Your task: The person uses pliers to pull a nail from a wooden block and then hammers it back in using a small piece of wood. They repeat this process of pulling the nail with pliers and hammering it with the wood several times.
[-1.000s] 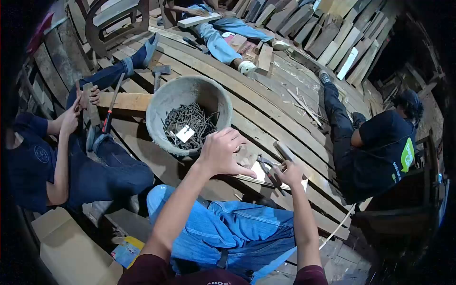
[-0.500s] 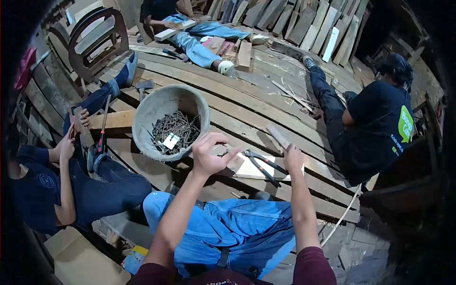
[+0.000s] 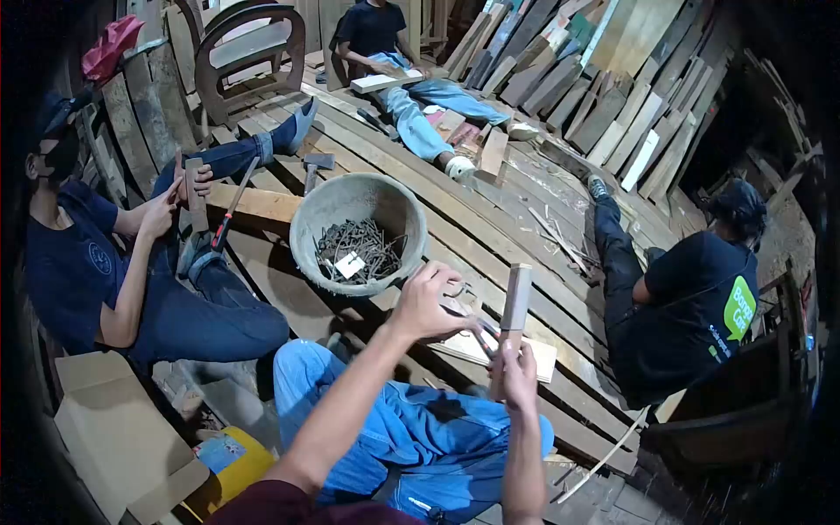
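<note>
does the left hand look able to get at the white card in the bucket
Probably yes: the left hand is beside the open-topped bucket, and nothing covers the white card; only the rim needs clearing.

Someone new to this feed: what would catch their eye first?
Likely the big round bucket near the middle, with dark stick-like pieces and a small white piece inside. Next, the pale block standing up from the person's right hand, and the bright green patch on the dark shirt at far right.
</note>
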A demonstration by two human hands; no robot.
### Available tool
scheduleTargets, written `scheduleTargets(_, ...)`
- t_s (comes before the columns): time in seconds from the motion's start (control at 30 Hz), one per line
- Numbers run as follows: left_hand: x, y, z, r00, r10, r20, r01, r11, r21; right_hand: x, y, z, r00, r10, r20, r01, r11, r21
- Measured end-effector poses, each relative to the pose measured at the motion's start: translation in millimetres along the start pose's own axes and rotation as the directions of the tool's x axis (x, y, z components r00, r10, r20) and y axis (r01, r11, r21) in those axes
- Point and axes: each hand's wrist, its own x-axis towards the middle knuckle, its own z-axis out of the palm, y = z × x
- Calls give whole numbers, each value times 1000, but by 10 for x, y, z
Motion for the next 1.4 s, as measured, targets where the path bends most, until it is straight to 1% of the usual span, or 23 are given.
scheduleTargets(0.03, -25, 20, -117, 986, -19, 164, 16, 1000, 19, -131, -31, 81, 999, -11, 53, 6, 996, 93)
scheduleTargets(0.1, -84, -59, -173, 953, -42, 299, 3, 991, 132, -206, -29, 155, 986, -25, 164, -16, 970, 242)
scheduleTargets(0.13, -84, -51, -176, 953, -38, 302, -10, 988, 156, -302, -201, 231, 989, -17, 147, -17, 974, 226)
scheduleTargets(0.17, -122, -16, -170, 952, -91, 293, 34, 981, 192, -293, -209, 270, 979, -137, 151, 104, 973, 208)
scheduleTargets(0.23, -138, -5, -200, 950, -115, 290, 68, 984, 166, -394, -350, 373, 972, -210, 108, 164, 929, 331)
scheduleTargets(0.27, -182, -103, -120, 978, -98, 186, 63, 981, 184, -490, -417, 365, 977, -193, 93, 161, 948, 276)
scheduleTargets(0.37, -267, -130, -136, 990, -61, 123, 53, 996, 70, -700, -400, 415, 981, -183, -67, 189, 975, 119)
scheduleTargets(0.43, -332, -135, -152, 995, -39, 93, 37, 999, 19, -700, -295, 391, 982, -179, -63, 181, 983, 35)
scheduleTargets(0.5, -377, -149, -136, 1000, 6, 17, -6, 1000, 26, -668, -262, 409, 986, -163, -25, 164, 983, 82)
scheduleTargets(0.57, -433, -214, -104, 999, -39, -17, 38, 998, -42, -713, -277, 423, 989, -148, 22, 149, 987, -53)
scheduleTargets(0.6, -463, -283, -60, 994, -92, -62, 83, 988, -133, -743, -206, 478, 977, -213, 4, 213, 973, -88)
scheduleTargets(0.63, -496, -362, -33, 983, -184, -16, 176, 959, -220, -745, -118, 492, 969, -248, 17, 248, 959, -134)
scheduleTargets(0.7, -467, -465, -11, 1000, -17, -12, 16, 992, -125, -704, -85, 519, 912, -398, 99, 410, 876, -254)
scheduleTargets(0.73, -461, -459, 9, 1000, -25, -13, 22, 984, -175, -676, -113, 554, 861, -490, 134, 507, 811, -292)
scheduleTargets(0.77, -458, -444, 31, 999, -33, -16, 28, 974, -226, -692, -168, 565, 844, -519, 132, 518, 731, -444)
scheduleTargets(0.83, -422, -497, 83, 997, -72, -42, 58, 960, -275, -724, -361, 614, 900, -422, 111, 381, 634, -673)
scheduleTargets(0.93, -472, -588, 199, 988, -141, -63, 114, 940, -321, -667, -354, 638, 853, -511, 107, 411, 530, -742)
scheduleTargets(1.0, -434, -639, 253, 991, -65, -115, 27, 950, -311, -613, -330, 616, 831, -536, 151, 455, 496, -740)
scheduleTargets(1.07, -425, -638, 249, 989, -107, -102, 59, 918, -392, -549, -300, 618, 804, -562, 193, 491, 444, -750)
scheduleTargets(1.17, -409, -629, 223, 986, -132, -100, 77, 901, -427, -570, -535, 685, 910, -360, 206, 338, 358, -871)
scheduleTargets(1.2, -407, -634, 221, 987, -125, -96, 74, 904, -421, -522, -564, 689, 898, -377, 227, 359, 328, -874)
scheduleTargets(1.3, -440, -696, 305, 989, -100, -107, 48, 912, -407, -509, -818, 725, 954, -204, 218, 272, 297, -915)
scheduleTargets(1.4, -439, -704, 252, 985, -153, -75, 100, 877, -470, -592, -801, 742, 944, -222, 244, 303, 291, -908)
